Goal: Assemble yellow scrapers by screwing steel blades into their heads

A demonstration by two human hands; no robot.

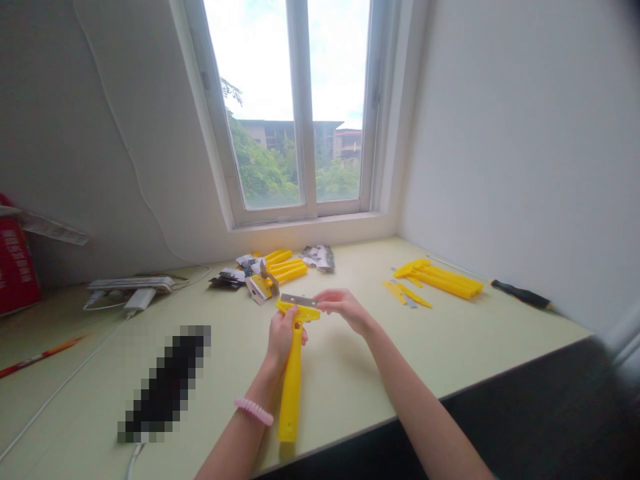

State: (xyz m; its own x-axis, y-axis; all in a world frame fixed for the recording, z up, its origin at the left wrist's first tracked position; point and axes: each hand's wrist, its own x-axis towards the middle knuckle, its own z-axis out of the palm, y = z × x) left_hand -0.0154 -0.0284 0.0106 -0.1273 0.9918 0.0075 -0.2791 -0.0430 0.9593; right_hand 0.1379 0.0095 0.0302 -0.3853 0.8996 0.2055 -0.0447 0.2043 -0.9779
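My left hand [281, 337] is closed around the neck of a yellow plastic scraper [291, 397], just under its wide head. The scraper's long handle points down towards the table's front edge. A flat metal blade [299, 301] with small holes lies along the top of the head. At the blade's right end, the fingers of my right hand [345, 308] pinch it. Beyond my hands lies a pile of yellow scrapers [287, 269] with a carded pack [260, 288] at its front.
Several yellow handles [445, 279] lie at right, with loose yellow pieces [407, 293] beside them. A black-handled screwdriver [520, 293] is near the right wall. Grey packets [319, 257] sit below the window. At left are a power strip [133, 285], cables and a pixelated dark object [167, 387].
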